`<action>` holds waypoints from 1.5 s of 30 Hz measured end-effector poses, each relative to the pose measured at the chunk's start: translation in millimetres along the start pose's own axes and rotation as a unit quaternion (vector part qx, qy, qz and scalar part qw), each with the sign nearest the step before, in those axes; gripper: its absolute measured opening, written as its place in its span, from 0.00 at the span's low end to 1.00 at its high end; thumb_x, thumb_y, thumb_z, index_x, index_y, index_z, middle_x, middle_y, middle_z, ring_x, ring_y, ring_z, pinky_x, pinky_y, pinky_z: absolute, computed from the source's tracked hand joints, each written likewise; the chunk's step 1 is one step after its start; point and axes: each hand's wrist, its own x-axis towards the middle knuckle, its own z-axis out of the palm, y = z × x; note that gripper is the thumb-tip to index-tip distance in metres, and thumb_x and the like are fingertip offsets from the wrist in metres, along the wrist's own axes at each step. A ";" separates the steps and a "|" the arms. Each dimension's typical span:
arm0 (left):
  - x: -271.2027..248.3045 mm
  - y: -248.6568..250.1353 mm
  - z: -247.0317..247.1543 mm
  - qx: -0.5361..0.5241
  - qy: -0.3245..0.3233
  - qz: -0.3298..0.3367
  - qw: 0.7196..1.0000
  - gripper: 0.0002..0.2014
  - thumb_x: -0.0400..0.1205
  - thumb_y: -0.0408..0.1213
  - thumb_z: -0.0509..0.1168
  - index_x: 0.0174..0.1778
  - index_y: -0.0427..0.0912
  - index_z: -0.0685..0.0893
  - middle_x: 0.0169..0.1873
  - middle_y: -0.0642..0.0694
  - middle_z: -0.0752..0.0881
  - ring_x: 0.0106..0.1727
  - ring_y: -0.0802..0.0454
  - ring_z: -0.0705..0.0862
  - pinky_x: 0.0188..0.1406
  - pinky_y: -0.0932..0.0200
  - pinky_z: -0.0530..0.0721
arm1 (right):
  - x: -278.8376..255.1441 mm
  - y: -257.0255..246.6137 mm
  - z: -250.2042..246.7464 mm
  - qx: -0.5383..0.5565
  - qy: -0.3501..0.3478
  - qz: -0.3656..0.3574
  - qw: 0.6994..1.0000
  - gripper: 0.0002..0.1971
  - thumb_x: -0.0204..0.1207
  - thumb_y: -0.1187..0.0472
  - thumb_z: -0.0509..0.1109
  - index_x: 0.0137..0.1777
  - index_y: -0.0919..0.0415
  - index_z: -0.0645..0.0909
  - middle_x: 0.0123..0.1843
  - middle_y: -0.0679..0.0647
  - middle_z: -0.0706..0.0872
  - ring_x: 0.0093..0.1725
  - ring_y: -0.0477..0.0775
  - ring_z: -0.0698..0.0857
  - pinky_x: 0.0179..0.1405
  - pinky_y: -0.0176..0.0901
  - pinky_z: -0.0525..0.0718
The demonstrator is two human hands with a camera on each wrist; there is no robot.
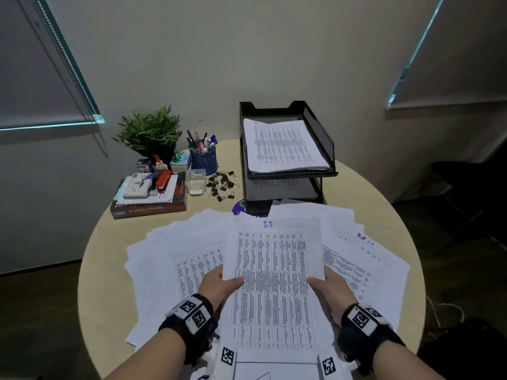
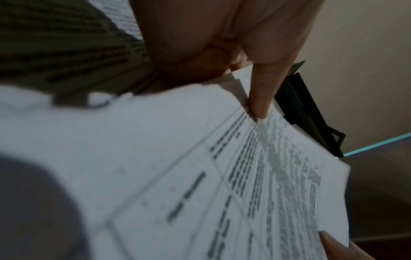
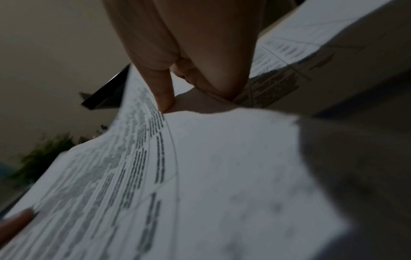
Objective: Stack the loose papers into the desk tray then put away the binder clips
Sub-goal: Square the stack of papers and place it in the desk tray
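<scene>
Head view high, wrist views close.
The head camera looks down over the tabletop (image 1: 378, 193); both wrist cameras share the held sheet (image 2: 200, 176) at close range.

Round beige table (image 1: 378, 198) against plain wall (image 1: 219, 50), blinds (image 1: 35, 78) either side.

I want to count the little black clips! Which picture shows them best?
The head view: the binder clips lie in a loose pile on the table, between the clear box and the desk tray. Neither wrist view shows them, only paper and fingers.
</scene>
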 end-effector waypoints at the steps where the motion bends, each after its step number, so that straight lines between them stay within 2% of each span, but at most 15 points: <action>1: -0.1 -1.3 3.4 0.006 0.006 -0.007 1.000 0.13 0.78 0.29 0.70 0.58 0.37 0.82 0.47 0.43 0.87 0.46 0.49 0.85 0.43 0.60 0.84 | -2.2 -1.8 -0.1 -0.019 -0.004 -0.004 1.000 0.20 0.80 0.77 0.60 0.70 0.67 0.74 0.63 0.59 0.83 0.51 0.48 0.85 0.44 0.27 0.81; 3: -0.8 -2.1 10.3 -0.016 0.023 -0.021 0.999 0.15 0.79 0.27 0.67 0.61 0.36 0.79 0.46 0.42 0.84 0.45 0.48 0.81 0.41 0.62 0.78 | -4.5 -5.0 -1.3 -0.045 -0.010 -0.002 0.999 0.18 0.80 0.76 0.61 0.68 0.66 0.75 0.61 0.57 0.84 0.48 0.41 0.84 0.35 0.22 0.79; 6: -2.5 3.2 17.5 -0.083 0.031 -0.033 0.996 0.19 0.79 0.21 0.64 0.65 0.35 0.75 0.49 0.39 0.80 0.51 0.44 0.78 0.48 0.59 0.77 | -2.9 -9.4 -8.3 -0.060 -0.023 0.005 0.998 0.19 0.79 0.73 0.65 0.69 0.64 0.77 0.59 0.54 0.87 0.53 0.49 0.86 0.45 0.35 0.82; 9: -2.7 20.1 21.7 -0.105 0.028 -0.005 0.994 0.13 0.77 0.19 0.65 0.54 0.35 0.78 0.49 0.36 0.81 0.51 0.41 0.80 0.53 0.54 0.80 | -3.2 -22.3 -11.9 -0.022 -0.048 0.007 0.999 0.16 0.76 0.69 0.71 0.62 0.59 0.81 0.55 0.52 0.90 0.55 0.53 0.87 0.55 0.44 0.82; 13: -14.5 58.8 31.0 -0.199 0.028 0.086 0.976 0.10 0.74 0.17 0.68 0.46 0.34 0.82 0.39 0.36 0.86 0.39 0.45 0.87 0.39 0.60 0.87 | -9.5 -57.9 -6.0 0.015 -0.043 -0.078 0.996 0.08 0.72 0.67 0.75 0.51 0.60 0.85 0.47 0.58 0.92 0.48 0.54 0.89 0.52 0.48 0.85; 15: -19.2 80.8 31.0 -0.211 0.046 0.140 0.966 0.10 0.71 0.21 0.72 0.45 0.34 0.85 0.35 0.42 0.90 0.37 0.48 0.89 0.34 0.61 0.88 | -17.0 -81.6 -4.0 0.049 -0.039 -0.133 0.989 0.03 0.72 0.68 0.75 0.43 0.63 0.84 0.38 0.55 0.91 0.38 0.49 0.89 0.43 0.44 0.86; 17: -19.5 99.7 27.8 -0.184 0.065 0.180 0.964 0.17 0.59 0.34 0.81 0.43 0.40 0.88 0.40 0.43 0.91 0.44 0.44 0.90 0.43 0.54 0.88 | -22.2 -101.6 -4.8 0.007 -0.028 -0.198 0.980 0.05 0.70 0.64 0.77 0.38 0.56 0.83 0.30 0.46 0.90 0.32 0.41 0.88 0.35 0.35 0.84; 19: -18.9 109.3 24.5 -0.172 0.081 0.192 0.963 0.25 0.50 0.42 0.81 0.43 0.45 0.89 0.42 0.48 0.92 0.49 0.46 0.89 0.50 0.49 0.86 | -21.9 -111.2 -7.2 -0.001 -0.026 -0.232 0.972 0.08 0.67 0.62 0.79 0.44 0.52 0.85 0.37 0.43 0.92 0.39 0.39 0.89 0.39 0.33 0.85; 22: -18.1 108.3 27.4 -0.121 0.059 0.187 0.973 0.23 0.56 0.36 0.82 0.47 0.45 0.87 0.45 0.47 0.92 0.51 0.49 0.89 0.56 0.47 0.85 | -6.9 -98.5 -11.1 -0.011 -0.016 -0.213 0.977 0.14 0.65 0.63 0.81 0.49 0.54 0.84 0.43 0.46 0.92 0.42 0.43 0.90 0.39 0.32 0.85; 25: -17.7 94.8 38.8 -0.036 0.044 0.170 0.984 0.16 0.68 0.30 0.77 0.46 0.50 0.82 0.44 0.54 0.88 0.46 0.61 0.87 0.58 0.55 0.84 | -0.7 -81.4 -8.9 0.001 -0.002 -0.175 0.985 0.17 0.60 0.61 0.83 0.38 0.55 0.75 0.32 0.43 0.84 0.32 0.43 0.81 0.27 0.27 0.76; 30: -2.8 86.7 40.7 -0.105 0.087 0.150 0.979 0.19 0.66 0.29 0.78 0.51 0.42 0.83 0.43 0.52 0.88 0.47 0.56 0.86 0.49 0.59 0.83 | 1.4 -83.8 -10.9 0.000 -0.005 -0.183 0.983 0.16 0.65 0.63 0.81 0.49 0.55 0.80 0.45 0.46 0.88 0.49 0.50 0.87 0.51 0.42 0.81; 33: 10.8 76.1 38.1 -0.074 0.091 0.119 0.986 0.21 0.63 0.36 0.80 0.52 0.39 0.84 0.43 0.50 0.88 0.48 0.51 0.87 0.47 0.62 0.84 | 7.4 -78.8 -11.0 -0.023 -0.006 -0.158 0.987 0.13 0.67 0.64 0.80 0.45 0.53 0.79 0.42 0.47 0.87 0.41 0.44 0.85 0.40 0.35 0.81; 36: 15.6 50.7 44.0 0.018 0.062 0.052 0.997 0.08 0.71 0.35 0.76 0.39 0.42 0.83 0.31 0.53 0.84 0.33 0.57 0.84 0.33 0.71 0.82 | 24.5 -44.3 -14.5 -0.126 -0.005 -0.071 0.989 0.09 0.73 0.63 0.75 0.46 0.61 0.77 0.41 0.55 0.84 0.41 0.53 0.84 0.33 0.32 0.79; 41: 21.7 36.6 38.4 0.091 0.013 0.028 0.995 0.08 0.81 0.31 0.66 0.55 0.38 0.80 0.49 0.43 0.86 0.46 0.47 0.84 0.54 0.49 0.86 | 29.3 -27.9 -16.8 -0.163 0.000 -0.054 0.985 0.14 0.79 0.63 0.68 0.62 0.69 0.75 0.45 0.56 0.82 0.46 0.54 0.80 0.37 0.38 0.78; 45: 18.9 59.3 34.1 0.027 -0.080 -0.001 0.996 0.12 0.85 0.30 0.59 0.64 0.41 0.71 0.52 0.37 0.85 0.43 0.41 0.89 0.37 0.49 0.90 | 30.1 -46.4 -18.6 -0.139 0.013 -0.077 0.987 0.21 0.81 0.61 0.67 0.72 0.66 0.72 0.55 0.59 0.82 0.48 0.56 0.82 0.36 0.38 0.84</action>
